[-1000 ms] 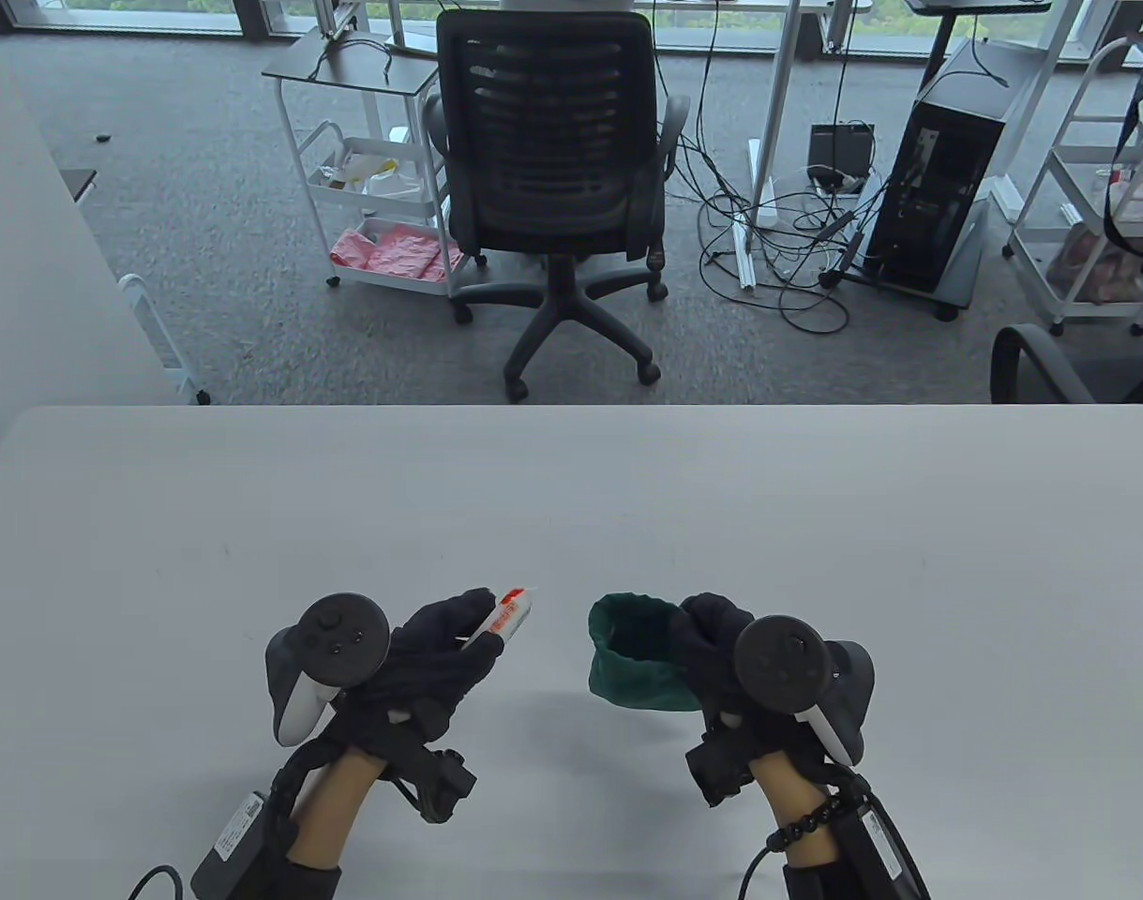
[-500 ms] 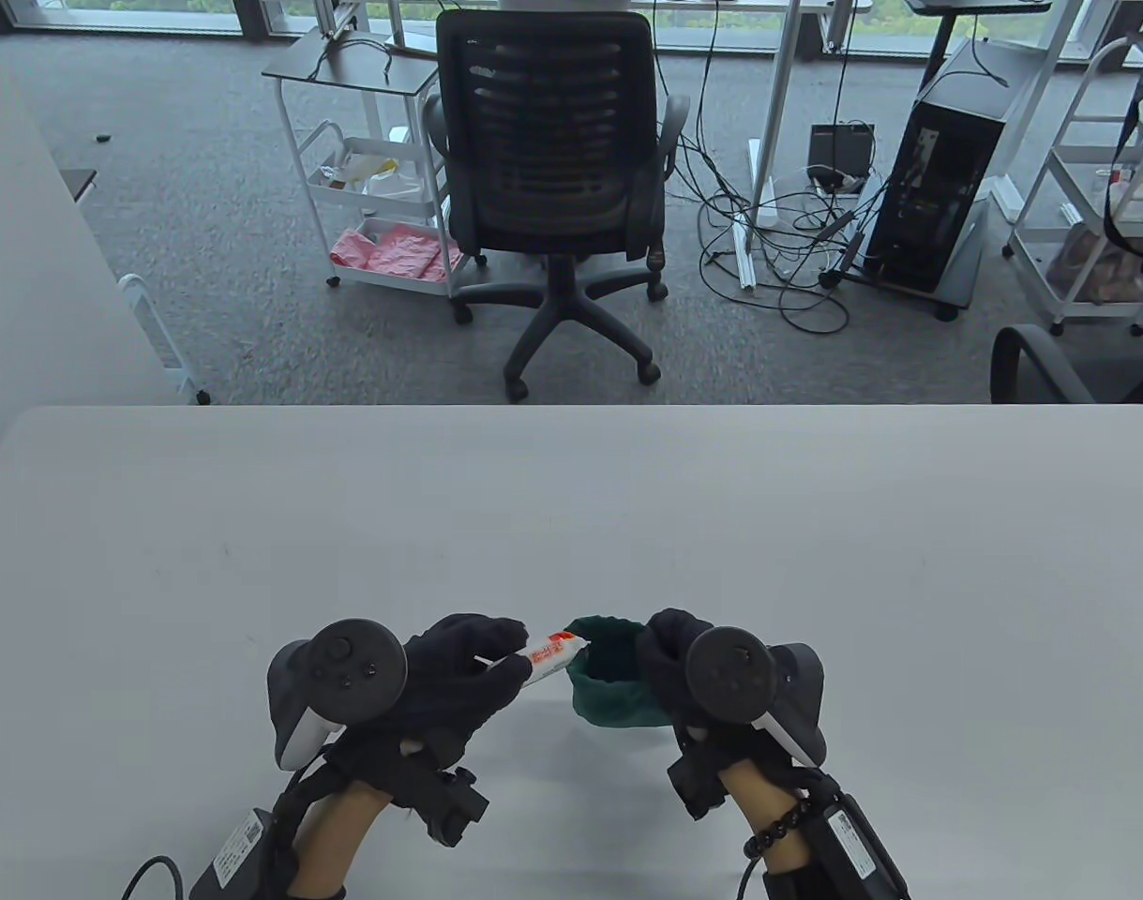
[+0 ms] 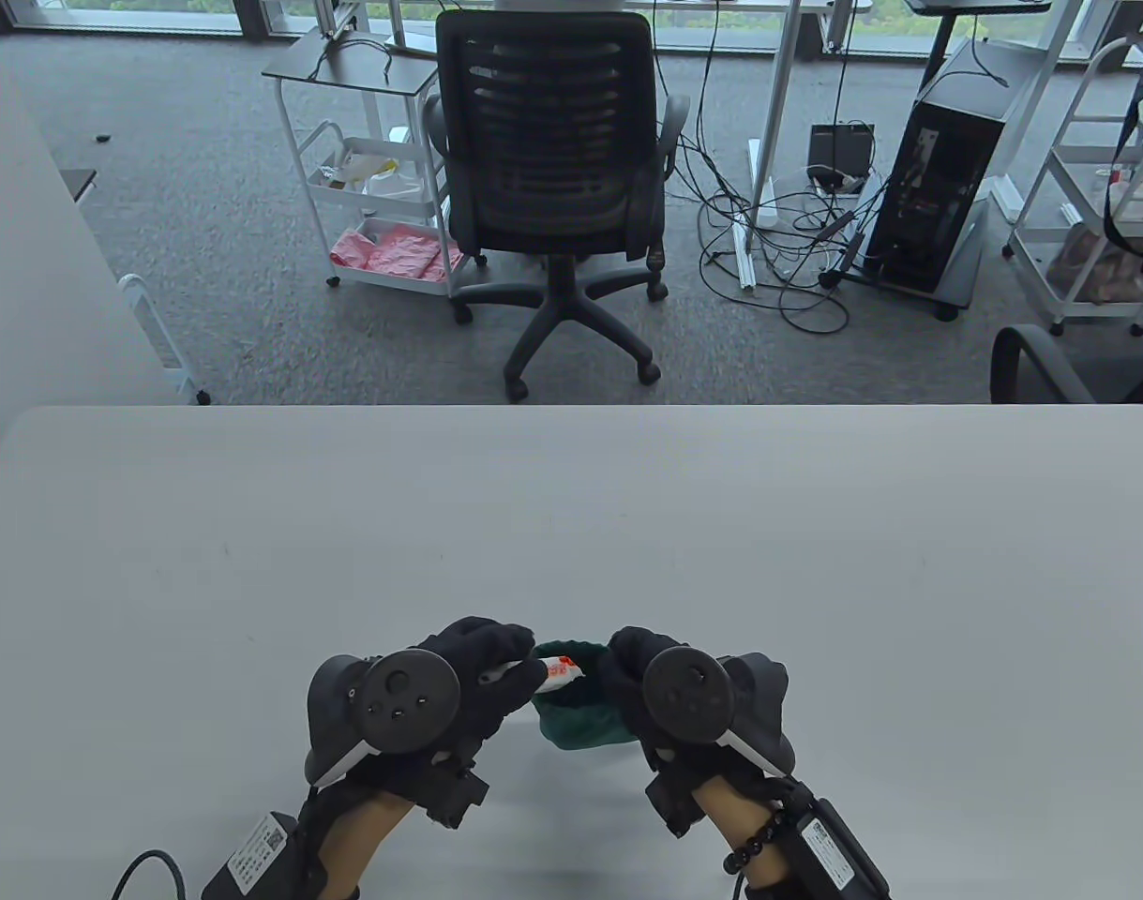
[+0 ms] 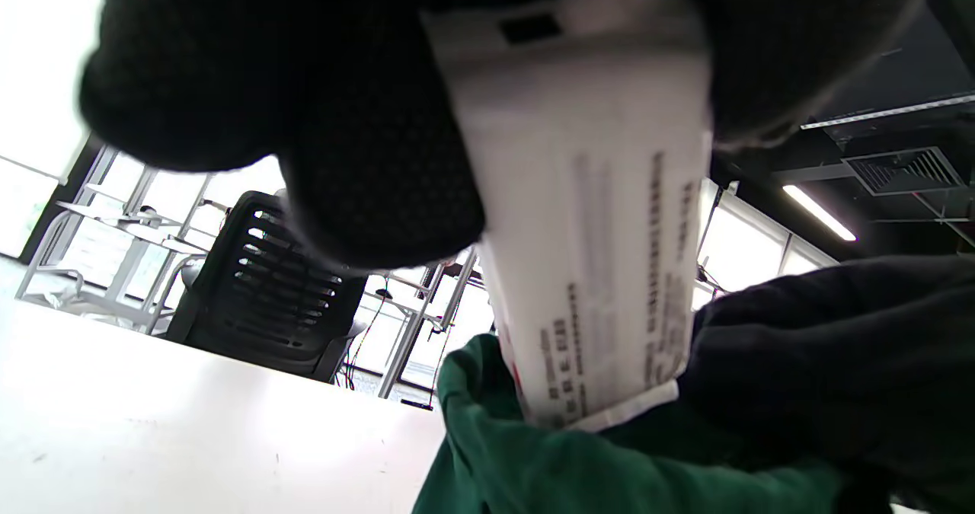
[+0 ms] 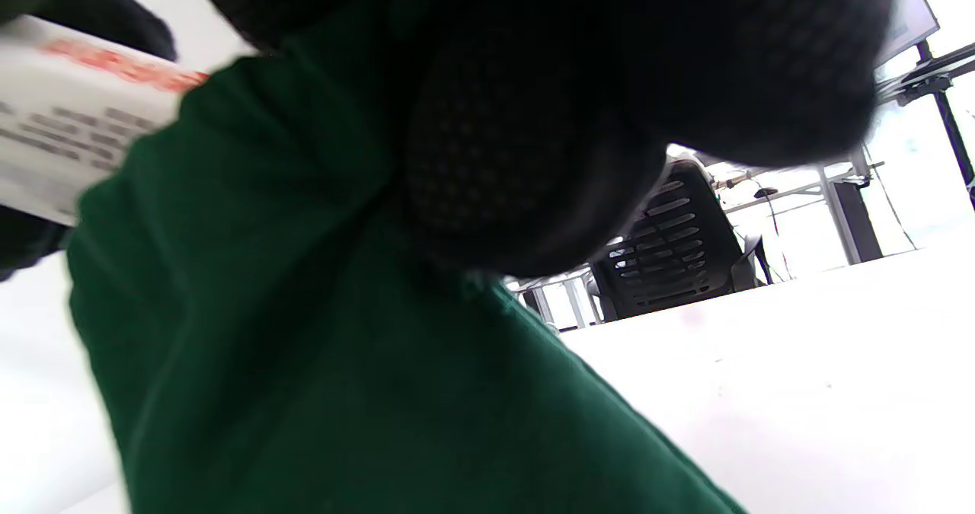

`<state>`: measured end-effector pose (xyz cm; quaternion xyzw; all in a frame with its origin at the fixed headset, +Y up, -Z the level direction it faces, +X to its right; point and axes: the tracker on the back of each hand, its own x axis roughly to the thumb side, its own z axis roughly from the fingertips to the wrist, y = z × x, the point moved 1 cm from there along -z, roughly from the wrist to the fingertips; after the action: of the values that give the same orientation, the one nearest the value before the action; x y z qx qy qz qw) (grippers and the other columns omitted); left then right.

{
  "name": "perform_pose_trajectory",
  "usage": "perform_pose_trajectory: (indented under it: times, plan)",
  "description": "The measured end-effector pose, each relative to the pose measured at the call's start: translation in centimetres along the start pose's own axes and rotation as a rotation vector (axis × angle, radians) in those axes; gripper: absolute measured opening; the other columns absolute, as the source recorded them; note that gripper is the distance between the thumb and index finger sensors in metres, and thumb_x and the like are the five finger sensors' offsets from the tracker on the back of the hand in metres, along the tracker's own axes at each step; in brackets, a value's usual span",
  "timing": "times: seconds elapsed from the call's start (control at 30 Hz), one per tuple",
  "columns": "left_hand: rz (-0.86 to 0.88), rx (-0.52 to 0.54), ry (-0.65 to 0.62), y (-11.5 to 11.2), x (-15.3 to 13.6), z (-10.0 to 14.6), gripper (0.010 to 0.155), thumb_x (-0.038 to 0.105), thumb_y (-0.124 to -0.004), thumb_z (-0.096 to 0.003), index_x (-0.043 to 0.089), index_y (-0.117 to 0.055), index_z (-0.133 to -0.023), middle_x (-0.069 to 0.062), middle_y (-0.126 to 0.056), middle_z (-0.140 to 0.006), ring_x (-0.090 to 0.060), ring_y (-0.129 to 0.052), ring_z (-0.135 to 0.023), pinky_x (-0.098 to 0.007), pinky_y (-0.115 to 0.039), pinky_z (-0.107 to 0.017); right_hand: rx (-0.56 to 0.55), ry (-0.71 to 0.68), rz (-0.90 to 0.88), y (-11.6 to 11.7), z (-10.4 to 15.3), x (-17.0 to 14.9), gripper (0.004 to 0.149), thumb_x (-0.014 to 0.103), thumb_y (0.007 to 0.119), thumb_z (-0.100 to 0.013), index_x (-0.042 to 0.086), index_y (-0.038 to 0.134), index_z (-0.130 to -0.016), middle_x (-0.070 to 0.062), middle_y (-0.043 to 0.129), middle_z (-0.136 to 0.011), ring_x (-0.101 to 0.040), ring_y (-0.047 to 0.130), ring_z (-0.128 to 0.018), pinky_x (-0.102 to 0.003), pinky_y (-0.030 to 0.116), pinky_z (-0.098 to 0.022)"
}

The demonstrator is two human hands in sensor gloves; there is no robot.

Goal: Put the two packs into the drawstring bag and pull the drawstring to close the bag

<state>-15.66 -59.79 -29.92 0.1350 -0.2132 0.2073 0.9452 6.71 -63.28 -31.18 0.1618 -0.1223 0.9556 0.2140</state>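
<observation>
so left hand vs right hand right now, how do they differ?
The left hand pinches a white pack, its end over the bag's mouth; the right hand grips the green bag at its rim. The left hand feeds, the right hand steadies. Both wear black gloves with trackers.

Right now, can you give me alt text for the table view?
Left hand holds a white pack, its tip entering the open mouth of a green drawstring bag gripped by the right hand, near the front of a white table.
</observation>
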Motion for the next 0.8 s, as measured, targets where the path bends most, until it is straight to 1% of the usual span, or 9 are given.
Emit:
perform_pose_trajectory:
  times: [0.37, 0.53, 0.67, 0.73, 0.8]
  plan:
    - [-0.060, -0.018, -0.015, -1.4, 0.8, -0.1, 0.050, 0.058, -0.083, -0.0431, 0.025, -0.093, -0.079, -0.006, -0.099, -0.077, -0.024, -0.111, -0.041, -0.040, -0.098, -0.033, 0.013, -0.016, -0.077, 0.1, 0.2, 0.7, 0.039, 0.034, 0.081, -0.052, 0.004, 0.090, -0.075, -0.012, 0.102, -0.055, -0.012, 0.108, -0.024, -0.028, 0.096, -0.017]
    - [-0.080, -0.016, 0.012, -2.2, 1.0, -0.2, 0.052, 0.060, -0.082, -0.0428, 0.025, -0.092, -0.081, -0.006, -0.099, -0.078, -0.025, -0.110, -0.043, -0.041, -0.097, -0.034, 0.019, -0.003, -0.104, 0.4, 0.2, 0.6, 0.039, 0.034, 0.081, -0.052, 0.004, 0.090, -0.075, -0.012, 0.102, -0.055, -0.011, 0.108, -0.024, -0.028, 0.096, -0.017]
    - [-0.058, -0.031, 0.050, -2.7, 0.7, -0.4, 0.055, 0.060, -0.080, -0.0436, 0.024, -0.090, -0.084, -0.008, -0.097, -0.081, -0.023, -0.110, -0.047, -0.040, -0.097, -0.038, 0.018, 0.016, -0.151, 0.5, 0.1, 0.5, 0.039, 0.034, 0.081, -0.052, 0.004, 0.090, -0.075, -0.012, 0.102, -0.054, -0.011, 0.108, -0.024, -0.027, 0.096, -0.016]
    - [-0.024, -0.044, 0.064, -2.8, 0.3, -0.4, 0.055, 0.059, -0.079, -0.0445, 0.023, -0.088, -0.086, -0.010, -0.094, -0.085, -0.025, -0.110, -0.053, -0.042, -0.097, -0.042, 0.015, 0.021, -0.151, 0.5, 0.1, 0.3, 0.039, 0.034, 0.081, -0.052, 0.004, 0.090, -0.075, -0.012, 0.102, -0.054, -0.011, 0.108, -0.024, -0.027, 0.097, -0.016]
    - [0.015, -0.023, 0.104, -2.7, -0.4, -0.4, 0.054, 0.057, -0.079, -0.0462, 0.022, -0.087, -0.087, -0.010, -0.094, -0.085, -0.025, -0.110, -0.053, -0.042, -0.096, -0.042, -0.005, 0.035, -0.173, 0.2, 0.1, -0.1, 0.039, 0.034, 0.081, -0.052, 0.003, 0.090, -0.075, -0.012, 0.102, -0.054, -0.011, 0.108, -0.024, -0.027, 0.097, -0.016]
